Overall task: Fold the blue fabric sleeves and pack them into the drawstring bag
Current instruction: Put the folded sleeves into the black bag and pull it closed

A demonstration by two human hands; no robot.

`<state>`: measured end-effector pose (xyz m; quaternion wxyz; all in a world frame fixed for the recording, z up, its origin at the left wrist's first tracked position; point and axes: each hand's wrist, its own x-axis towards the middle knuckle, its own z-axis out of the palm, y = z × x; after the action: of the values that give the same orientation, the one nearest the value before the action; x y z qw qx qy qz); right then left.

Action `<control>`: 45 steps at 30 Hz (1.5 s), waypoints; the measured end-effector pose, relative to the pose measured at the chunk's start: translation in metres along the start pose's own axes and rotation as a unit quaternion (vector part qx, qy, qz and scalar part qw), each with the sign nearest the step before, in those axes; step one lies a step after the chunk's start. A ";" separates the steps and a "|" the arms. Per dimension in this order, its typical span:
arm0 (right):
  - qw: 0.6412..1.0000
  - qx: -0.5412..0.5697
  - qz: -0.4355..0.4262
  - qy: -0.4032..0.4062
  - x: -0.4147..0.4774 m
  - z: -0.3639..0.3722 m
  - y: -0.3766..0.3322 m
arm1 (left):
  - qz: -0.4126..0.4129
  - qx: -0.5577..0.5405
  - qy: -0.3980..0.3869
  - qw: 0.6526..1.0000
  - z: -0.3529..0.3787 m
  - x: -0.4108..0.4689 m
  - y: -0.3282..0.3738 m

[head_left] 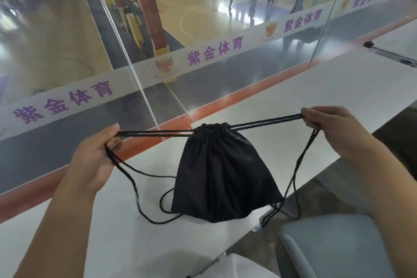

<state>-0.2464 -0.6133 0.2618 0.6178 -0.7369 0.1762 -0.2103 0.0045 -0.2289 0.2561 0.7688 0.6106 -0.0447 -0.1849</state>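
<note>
Black drawstring bag (222,171) cinched shut over the white table (338,79)
Left hand (94,160) and right hand (334,133) each pinch taut cords (155,134) from its gathered mouth; no blue sleeves show, so packing looks done and next comes setting it down

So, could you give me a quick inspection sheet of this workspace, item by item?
Surface: white table, the bag standing on it.
Job's things: black drawstring bag, mouth cinched shut; blue sleeves not seen.
Clutter: grey chair at near right; unclear white item at bottom edge.
Hands: left hand and right hand each grip drawstrings, pulled taut sideways.
Cables: no cables seen; the drawstrings' slack loops lie on the table.
Surroundings: glass wall, basketball court with people beyond.
</note>
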 end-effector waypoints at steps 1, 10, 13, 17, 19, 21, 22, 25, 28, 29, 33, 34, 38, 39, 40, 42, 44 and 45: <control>1.000 0.011 0.000 -0.001 0.000 0.003 0.001 | 0.006 -0.012 -0.010 1.000 -0.002 -0.004 -0.001; 0.989 0.077 0.122 -0.011 -0.003 0.024 0.052 | 0.014 0.033 -0.095 0.995 -0.029 0.004 -0.045; 0.973 0.046 0.221 -0.040 -0.012 0.040 0.106 | -0.040 0.104 -0.088 0.990 -0.038 0.006 -0.088; 0.959 0.040 0.276 -0.058 -0.020 0.058 0.133 | -0.065 0.115 -0.088 0.987 -0.045 0.004 -0.110; 0.956 0.036 0.268 -0.111 -0.020 0.058 0.133 | -0.055 0.197 -0.157 0.966 -0.050 0.005 -0.106; 0.949 -0.033 0.253 -0.185 -0.026 0.065 0.133 | -0.085 0.333 -0.261 0.902 -0.050 0.006 -0.105; 0.945 -0.080 0.243 -0.204 -0.031 0.072 0.136 | -0.097 0.380 -0.298 0.870 -0.046 0.006 -0.108; 0.965 -0.080 0.204 -0.146 -0.046 0.105 0.155 | -0.033 0.462 -0.343 0.817 -0.019 0.003 -0.131; 0.984 -0.035 0.172 -0.010 -0.059 0.129 0.169 | 0.050 0.456 -0.355 0.815 0.004 -0.002 -0.151; 0.985 -0.042 0.166 0.028 -0.061 0.133 0.170 | 0.059 0.449 -0.340 0.824 0.006 -0.003 -0.154; 0.980 -0.011 0.175 0.096 -0.072 0.136 0.172 | 0.084 0.436 -0.280 0.851 0.007 0.002 -0.164; 0.980 -0.006 0.180 0.086 -0.075 0.136 0.173 | 0.088 0.443 -0.275 0.849 0.006 0.004 -0.166; 0.981 -0.045 0.181 0.054 -0.092 0.133 0.180 | 0.103 0.455 -0.269 0.843 0.002 0.010 -0.172; 0.979 -0.042 0.185 0.071 -0.093 0.134 0.183 | 0.106 0.454 -0.270 0.843 0.001 0.010 -0.173; 0.976 -0.038 0.192 0.097 -0.094 0.138 0.182 | 0.109 0.453 -0.270 0.842 0.001 0.011 -0.173; 0.969 -0.034 0.198 0.146 -0.091 0.146 0.174 | 0.114 0.445 -0.271 0.846 0.002 0.011 -0.171; 0.964 -0.011 0.187 0.187 -0.085 0.152 0.159 | 0.114 0.431 -0.260 0.856 0.005 0.014 -0.166; 0.963 -0.003 0.173 0.206 -0.084 0.153 0.151 | 0.114 0.422 -0.250 0.864 0.007 0.015 -0.161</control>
<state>-0.2368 -0.4681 0.0828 0.5931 -0.6377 0.4249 -0.2470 -0.0210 -0.2700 0.1014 0.4164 0.8005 -0.3786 -0.2062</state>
